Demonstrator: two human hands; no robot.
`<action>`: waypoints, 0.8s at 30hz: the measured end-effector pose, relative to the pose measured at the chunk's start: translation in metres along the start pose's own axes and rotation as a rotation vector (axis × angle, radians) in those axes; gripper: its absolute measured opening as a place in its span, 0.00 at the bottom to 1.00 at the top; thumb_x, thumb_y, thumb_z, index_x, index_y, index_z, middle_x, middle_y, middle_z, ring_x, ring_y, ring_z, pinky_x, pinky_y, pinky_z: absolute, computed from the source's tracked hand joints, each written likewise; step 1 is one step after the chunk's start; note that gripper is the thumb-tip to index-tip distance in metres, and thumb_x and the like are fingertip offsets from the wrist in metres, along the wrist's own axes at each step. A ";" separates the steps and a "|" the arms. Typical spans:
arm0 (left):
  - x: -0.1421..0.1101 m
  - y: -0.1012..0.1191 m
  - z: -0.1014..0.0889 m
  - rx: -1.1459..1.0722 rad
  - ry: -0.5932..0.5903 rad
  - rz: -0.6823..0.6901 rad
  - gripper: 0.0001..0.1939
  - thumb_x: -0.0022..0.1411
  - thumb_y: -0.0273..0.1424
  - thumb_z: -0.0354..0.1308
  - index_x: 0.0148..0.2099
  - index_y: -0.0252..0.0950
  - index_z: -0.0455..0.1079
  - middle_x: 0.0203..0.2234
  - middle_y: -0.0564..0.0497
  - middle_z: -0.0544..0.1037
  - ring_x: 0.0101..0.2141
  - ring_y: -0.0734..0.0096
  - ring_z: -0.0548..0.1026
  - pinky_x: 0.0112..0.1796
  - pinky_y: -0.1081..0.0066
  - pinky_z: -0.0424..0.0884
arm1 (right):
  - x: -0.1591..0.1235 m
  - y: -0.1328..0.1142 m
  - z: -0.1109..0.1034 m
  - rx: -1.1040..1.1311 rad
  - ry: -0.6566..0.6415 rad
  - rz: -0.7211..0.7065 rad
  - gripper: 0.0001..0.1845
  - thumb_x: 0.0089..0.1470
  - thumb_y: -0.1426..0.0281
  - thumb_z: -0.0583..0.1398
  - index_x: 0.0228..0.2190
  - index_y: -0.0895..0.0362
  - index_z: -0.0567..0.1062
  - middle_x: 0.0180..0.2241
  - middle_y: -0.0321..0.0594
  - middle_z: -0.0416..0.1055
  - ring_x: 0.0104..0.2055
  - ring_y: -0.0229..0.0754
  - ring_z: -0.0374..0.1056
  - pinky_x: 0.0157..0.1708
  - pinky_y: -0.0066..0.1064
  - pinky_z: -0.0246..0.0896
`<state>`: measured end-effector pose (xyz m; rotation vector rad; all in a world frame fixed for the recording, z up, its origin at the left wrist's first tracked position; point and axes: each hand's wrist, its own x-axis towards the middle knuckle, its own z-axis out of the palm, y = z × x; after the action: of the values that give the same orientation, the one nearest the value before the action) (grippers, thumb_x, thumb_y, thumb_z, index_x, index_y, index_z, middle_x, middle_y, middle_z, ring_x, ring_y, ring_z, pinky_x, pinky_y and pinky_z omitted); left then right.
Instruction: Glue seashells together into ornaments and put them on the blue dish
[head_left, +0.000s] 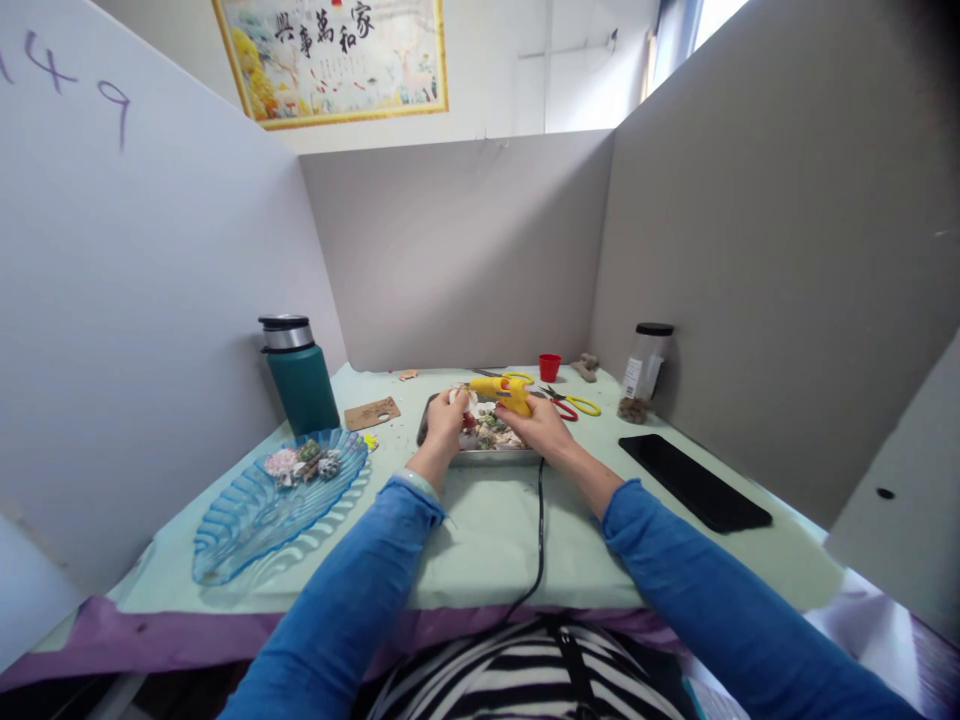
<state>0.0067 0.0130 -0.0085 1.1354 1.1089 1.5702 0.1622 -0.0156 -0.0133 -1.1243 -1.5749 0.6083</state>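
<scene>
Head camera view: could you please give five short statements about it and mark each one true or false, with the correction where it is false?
1. The right hand holds a yellow glue gun. True.
2. The left hand is empty. False: the left hand holds a small whitish piece near the glue gun's tip.
3. A flat, black, rectangular object lies to the right of the shallow metal tray. True.
4. The small red cup lies on its side. False: the cup stands upright.
5. The tall teal bottle with a black lid stands at the right partition. False: the bottle stands near the left partition.
</scene>
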 end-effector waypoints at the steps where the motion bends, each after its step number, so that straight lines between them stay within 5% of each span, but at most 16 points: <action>1: 0.000 0.000 0.000 0.000 -0.009 0.006 0.06 0.55 0.32 0.58 0.33 0.33 0.67 0.20 0.56 0.68 0.15 0.81 0.63 0.19 0.76 0.64 | 0.000 0.000 0.000 0.004 -0.006 0.001 0.22 0.44 0.56 0.63 0.34 0.61 0.77 0.24 0.37 0.69 0.26 0.39 0.62 0.26 0.28 0.56; 18: 0.002 -0.004 0.000 0.032 -0.026 0.029 0.05 0.57 0.31 0.57 0.34 0.35 0.66 0.21 0.56 0.68 0.15 0.80 0.64 0.20 0.77 0.63 | -0.006 -0.014 -0.003 0.273 -0.125 0.135 0.17 0.41 0.58 0.65 0.27 0.59 0.71 0.12 0.27 0.57 0.15 0.31 0.50 0.15 0.26 0.45; 24: 0.003 -0.005 -0.001 0.069 -0.012 0.050 0.06 0.55 0.32 0.59 0.33 0.35 0.67 0.18 0.57 0.67 0.16 0.80 0.63 0.20 0.79 0.61 | -0.004 -0.015 -0.010 0.394 -0.198 0.170 0.16 0.41 0.59 0.66 0.23 0.57 0.68 0.11 0.27 0.57 0.13 0.31 0.51 0.14 0.26 0.49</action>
<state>0.0061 0.0172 -0.0129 1.2252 1.1431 1.5718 0.1659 -0.0271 0.0000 -0.9228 -1.4472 1.1200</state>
